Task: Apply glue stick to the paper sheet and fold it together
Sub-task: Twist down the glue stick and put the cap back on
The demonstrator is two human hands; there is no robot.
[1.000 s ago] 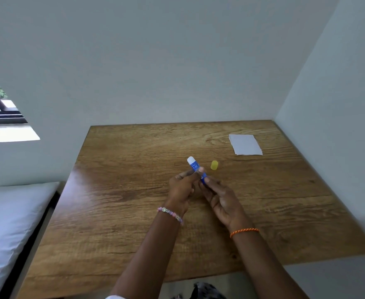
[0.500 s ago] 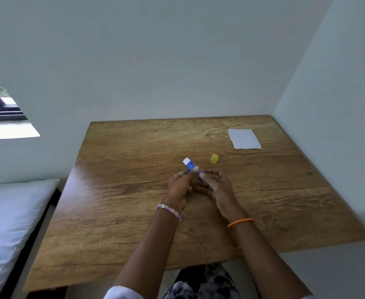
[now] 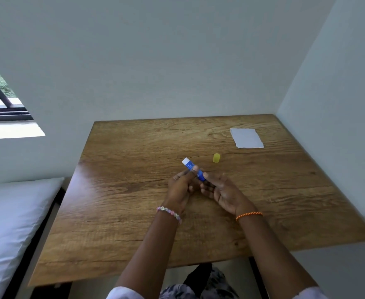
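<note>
Glue stick [image 3: 193,169] held by both hands, cap [image 3: 216,158] off, paper [image 3: 246,138] far R

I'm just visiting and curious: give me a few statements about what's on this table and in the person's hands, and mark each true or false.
1. Both hands hold the glue stick. True: the left hand and right hand pinch it.
2. The yellow cap is on the stick. False: it lies apart on the table.
3. The paper sheet lies near the far right corner. True.
4. The paper is under the hands. False: it lies well beyond them.
5. The right wrist wears an orange bracelet. True.
</note>
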